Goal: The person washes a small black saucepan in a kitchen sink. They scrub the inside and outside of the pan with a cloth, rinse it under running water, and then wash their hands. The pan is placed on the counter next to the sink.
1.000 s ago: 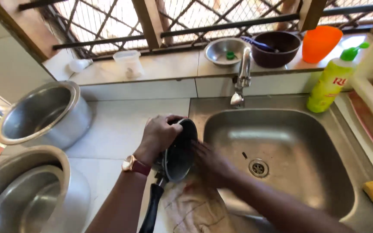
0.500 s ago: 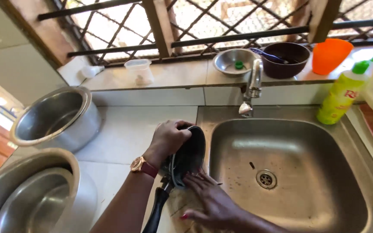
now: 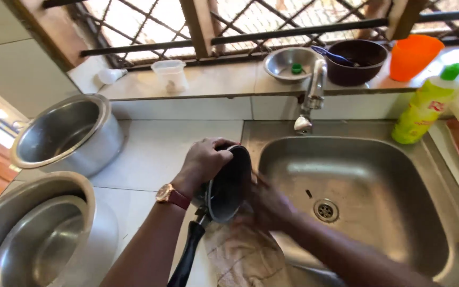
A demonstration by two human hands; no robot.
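Sink: a steel basin, the landmark for every place given here; it is bare of dishes, and its drain sits near the middle.
Tabletop: pale tiles stretching left of the sink.
Large pots: one steel pot stands well left of the sink on the tabletop; a bigger one with a steel bowl inside sits nearer you, at the lower left.
Pan: small and dark, tipped on edge over the left rim of the sink, its open side facing right, its black handle pointing down toward you.
Change: half a second ago your right hand lay lower, flat on the cloth in front of the pan; now it is raised against the pan's open side. The pan itself has hardly moved.
Meaning: judged from this, the rubbing has gone from the cloth back to the pan's inner face, so the cleaning is under way, not finished.
Left hand: closed over the pan's upper rim, holding it steady, just left of the sink.
Right hand: blurred, pressed to the pan's inside; you cannot tell whether its fingers grip anything.
Cloth: a pale rag below the pan, at the front left corner of the sink.
Soap bottle: yellow-green, upright right of the sink.
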